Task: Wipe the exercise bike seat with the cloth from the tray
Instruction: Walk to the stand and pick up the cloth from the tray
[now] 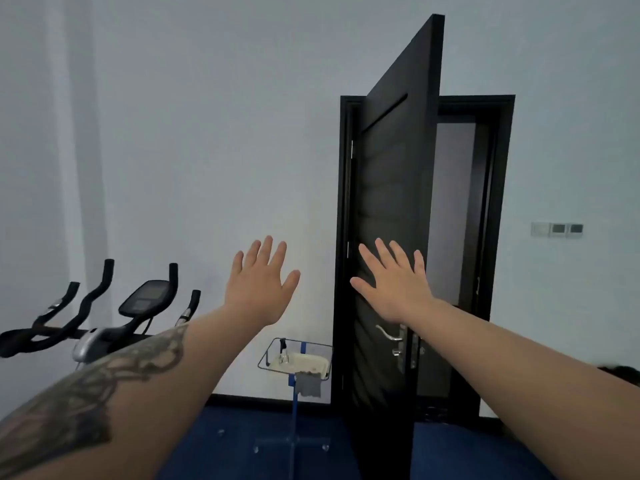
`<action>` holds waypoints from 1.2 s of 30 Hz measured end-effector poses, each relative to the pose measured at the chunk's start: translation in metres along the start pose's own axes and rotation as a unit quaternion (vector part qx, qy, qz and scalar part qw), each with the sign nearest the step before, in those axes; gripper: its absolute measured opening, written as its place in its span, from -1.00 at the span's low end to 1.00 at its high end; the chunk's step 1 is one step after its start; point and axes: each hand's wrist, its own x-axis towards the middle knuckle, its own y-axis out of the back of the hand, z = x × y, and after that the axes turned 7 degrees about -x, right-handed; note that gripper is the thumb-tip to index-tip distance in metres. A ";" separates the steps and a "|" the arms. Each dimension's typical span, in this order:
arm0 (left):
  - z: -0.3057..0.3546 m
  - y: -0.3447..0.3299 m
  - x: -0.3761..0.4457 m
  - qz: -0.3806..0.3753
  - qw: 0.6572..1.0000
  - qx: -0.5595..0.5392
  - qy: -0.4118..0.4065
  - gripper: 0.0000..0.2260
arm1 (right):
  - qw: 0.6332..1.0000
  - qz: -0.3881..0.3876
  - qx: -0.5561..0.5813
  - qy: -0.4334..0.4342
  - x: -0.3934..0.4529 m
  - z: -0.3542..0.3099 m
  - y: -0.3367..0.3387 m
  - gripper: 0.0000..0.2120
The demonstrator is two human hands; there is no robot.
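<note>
Both hands, left (261,285) and right (394,285), spread, holding nothing; cloth (309,384) below between

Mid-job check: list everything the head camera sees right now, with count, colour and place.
exercise bike: one, black handlebars and console, lower left; seat not in view
tray: one, clear with a pale liner, on a stand by the wall, centre bottom
cloth: one, grey, hanging over the tray's front edge
small bottle: one, clear with dark top, in the tray
stand: one, blue post, clear base, on the blue floor
door: one, black, open, right of centre
wall switches: one row, grey, far right
left hand: open, empty, raised, tattooed forearm
right hand: open, empty, raised before the door
</note>
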 end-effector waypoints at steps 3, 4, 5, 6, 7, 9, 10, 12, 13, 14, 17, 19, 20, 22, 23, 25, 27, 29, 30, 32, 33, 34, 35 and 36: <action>0.013 -0.012 0.008 -0.001 1.000 0.017 0.013 -0.42 | 1.000 0.000 -0.016 0.011 0.009 0.017 -0.007 -0.35; 0.016 -0.016 0.010 -0.004 1.000 0.020 0.016 -0.42 | 1.000 0.001 -0.014 0.014 0.012 0.023 -0.011 -0.35; 0.019 -0.021 0.012 -0.006 1.000 0.020 0.017 -0.42 | 1.000 0.002 -0.010 0.016 0.017 0.026 -0.014 -0.35; 0.022 -0.026 0.014 -0.011 1.000 0.022 0.016 -0.43 | 1.000 0.001 -0.009 0.018 0.020 0.029 -0.018 -0.35; 0.023 -0.031 0.016 -0.014 0.999 0.023 0.016 -0.43 | 1.000 0.000 -0.006 0.018 0.024 0.032 -0.022 -0.35; 0.023 -0.039 0.022 -0.018 0.999 0.031 0.019 -0.43 | 1.000 -0.004 -0.004 0.016 0.034 0.036 -0.030 -0.35; 0.021 -0.043 0.025 -0.020 0.999 0.034 0.022 -0.43 | 1.000 -0.006 -0.003 0.016 0.039 0.037 -0.034 -0.35; 0.018 -0.053 0.035 -0.023 0.999 0.036 0.025 -0.43 | 1.000 -0.004 -0.003 0.018 0.051 0.038 -0.044 -0.35; 0.015 -0.058 0.041 -0.025 0.999 0.037 0.027 -0.43 | 1.000 -0.006 -0.004 0.019 0.058 0.038 -0.050 -0.35; 0.011 -0.064 0.047 -0.026 0.999 0.037 0.029 -0.43 | 1.000 -0.008 -0.005 0.020 0.065 0.037 -0.056 -0.35; -0.004 -0.086 0.069 -0.028 0.999 0.032 0.029 -0.43 | 1.000 -0.011 -0.009 0.017 0.090 0.034 -0.078 -0.35; -0.017 -0.103 0.086 -0.032 0.998 0.038 0.025 -0.43 | 1.000 -0.015 -0.005 0.010 0.111 0.029 -0.094 -0.35; -0.026 -0.112 0.095 -0.038 0.998 0.040 0.023 -0.43 | 1.000 -0.020 -0.005 0.008 0.122 0.026 -0.103 -0.35; -0.045 -0.129 0.114 -0.044 0.998 0.045 0.023 -0.43 | 1.000 -0.026 -0.010 0.006 0.146 0.017 -0.121 -0.35; -0.056 -0.137 0.126 -0.043 0.998 0.046 0.022 -0.43 | 1.000 -0.025 -0.012 0.005 0.160 0.011 -0.131 -0.35; -0.079 -0.153 0.148 -0.042 0.998 0.047 0.021 -0.43 | 1.000 -0.027 -0.008 0.001 0.184 0.001 -0.149 -0.35; -0.100 -0.170 0.169 -0.051 0.997 0.051 0.015 -0.43 | 0.999 -0.037 -0.001 -0.007 0.206 -0.009 -0.168 -0.35; -0.120 -0.192 0.185 -0.057 0.997 0.053 0.004 -0.43 | 0.999 -0.049 0.000 -0.013 0.223 -0.019 -0.190 -0.35; -0.130 -0.203 0.191 -0.059 0.997 0.051 0.000 -0.43 | 0.998 -0.055 -0.002 -0.015 0.230 -0.023 -0.201 -0.35; -0.146 -0.225 0.200 -0.074 0.996 0.043 0.001 -0.43 | 0.997 -0.072 -0.004 -0.014 0.241 -0.033 -0.222 -0.35; -0.153 -0.235 0.202 -0.085 0.996 0.039 0.006 -0.43 | 0.997 -0.081 -0.004 -0.014 0.246 -0.037 -0.232 -0.35; -0.159 -0.246 0.205 -0.096 0.995 0.035 0.011 -0.43 | 0.996 -0.090 -0.005 -0.014 0.251 -0.040 -0.242 -0.35; -0.165 -0.256 0.207 -0.104 0.994 0.031 0.015 -0.42 | 0.995 -0.096 -0.004 -0.015 0.257 -0.042 -0.252 -0.35; -0.170 -0.266 0.210 -0.110 0.993 0.028 0.017 -0.42 | 0.995 -0.101 -0.002 -0.018 0.262 -0.043 -0.263 -0.35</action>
